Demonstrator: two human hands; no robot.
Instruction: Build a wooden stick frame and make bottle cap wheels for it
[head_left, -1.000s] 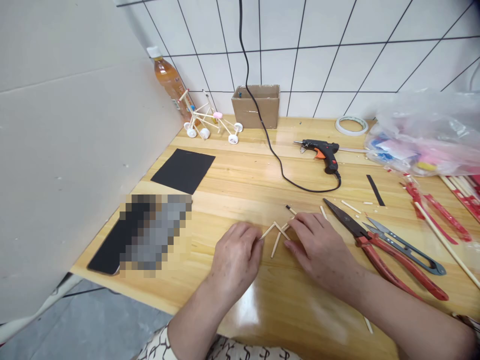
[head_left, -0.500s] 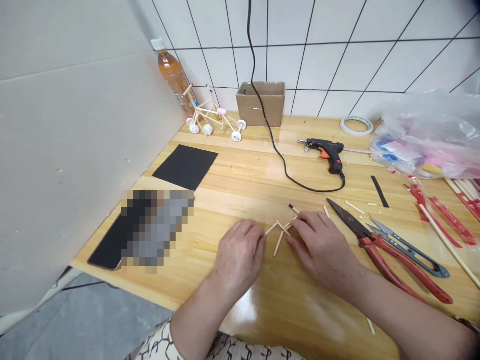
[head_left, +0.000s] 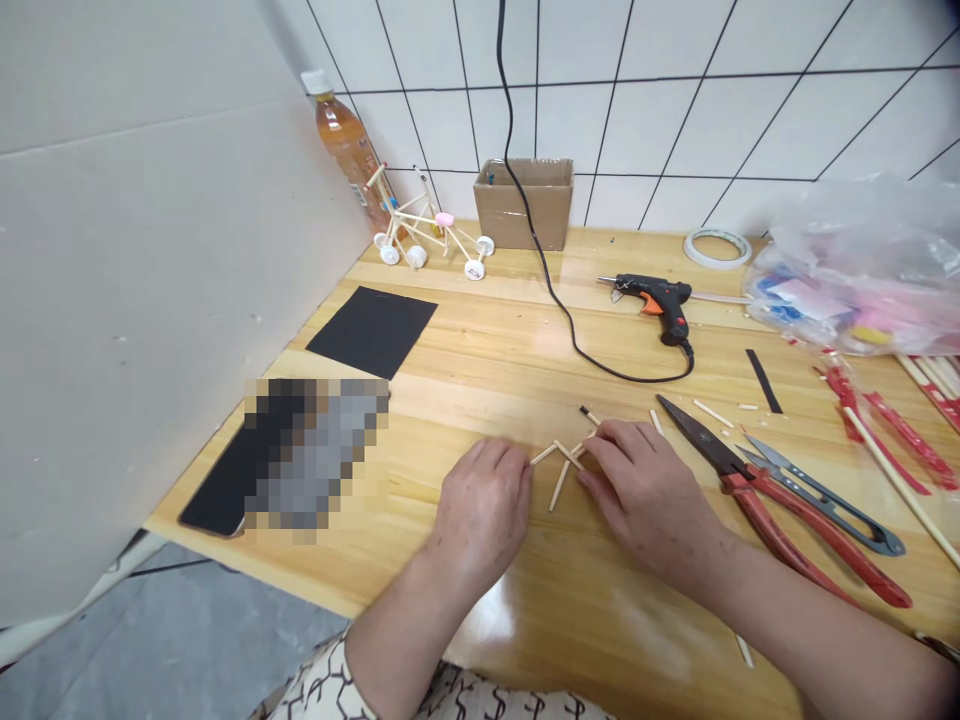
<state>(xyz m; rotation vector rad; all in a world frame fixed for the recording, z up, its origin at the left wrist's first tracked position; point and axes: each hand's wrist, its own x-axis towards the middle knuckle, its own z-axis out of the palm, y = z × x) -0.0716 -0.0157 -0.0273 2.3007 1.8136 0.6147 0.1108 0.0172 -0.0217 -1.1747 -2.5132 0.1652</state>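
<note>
My left hand pinches the left end of a thin wooden stick near the middle of the table. My right hand is closed on a small frame of joined wooden sticks, its fingers hiding part of it. The tip of the left hand's stick meets the frame at a corner. One leg of the frame slants down toward me, and a black-tipped end pokes out above my right fingers. Right of that hand lie red-handled pliers and grey thread snips.
A black glue gun with a trailing cord lies behind my hands. Farther back stand a small stick tricycle model, a cardboard box and a bottle. Black paper and a phone lie left; tape and plastic bags right.
Both hands keep nearly the same pose and hold on the sticks. The whole view has shifted very slightly; nothing else has visibly moved.
</note>
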